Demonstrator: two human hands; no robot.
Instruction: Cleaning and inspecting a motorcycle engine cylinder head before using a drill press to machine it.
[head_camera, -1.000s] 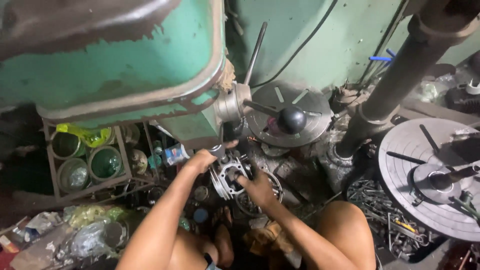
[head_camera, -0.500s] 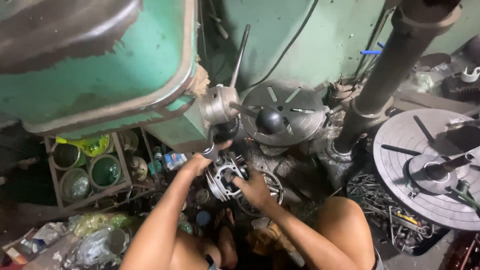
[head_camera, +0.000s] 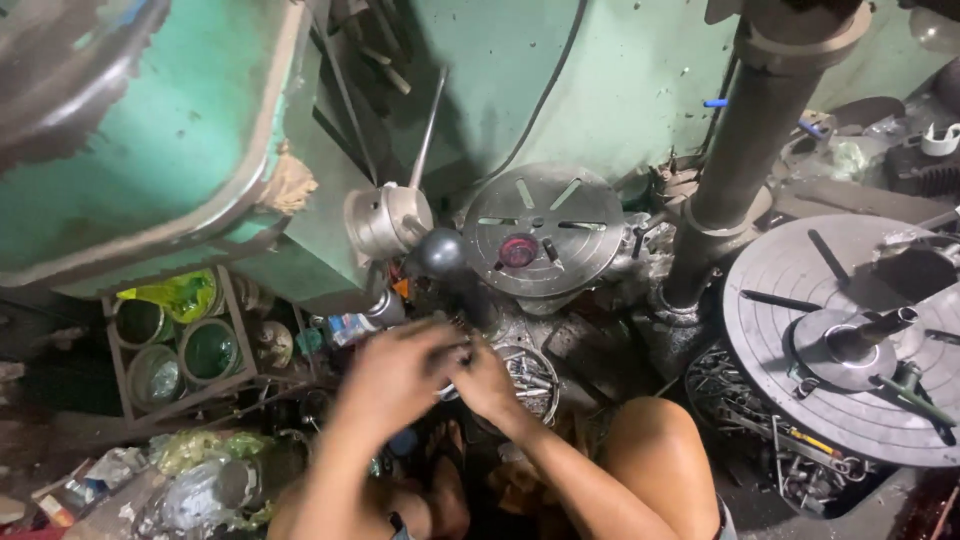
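Observation:
My left hand (head_camera: 395, 375) and my right hand (head_camera: 487, 385) meet low in the middle, below the green drill press head (head_camera: 150, 150). Both are blurred by motion. Right of them a round metal part (head_camera: 528, 380) with shiny bits inside shows past my right hand's fingers, which rest on its rim. My left hand covers the part's left side, and its grip is lost in the blur. A lever with a black ball knob (head_camera: 440, 250) hangs just above the hands.
A round slotted metal table (head_camera: 545, 230) and a grey column (head_camera: 750, 150) stand behind. A large grey faceplate (head_camera: 850, 340) lies right, with scrap metal (head_camera: 745, 400) beside it. A crate of tins (head_camera: 180, 345) and plastic bags (head_camera: 200, 480) sit left. My knee (head_camera: 650, 450) is lower right.
Both hands have dropped lower and drawn together, away from the chuck. The view has shifted, so the round table and knob now sit higher and more central.

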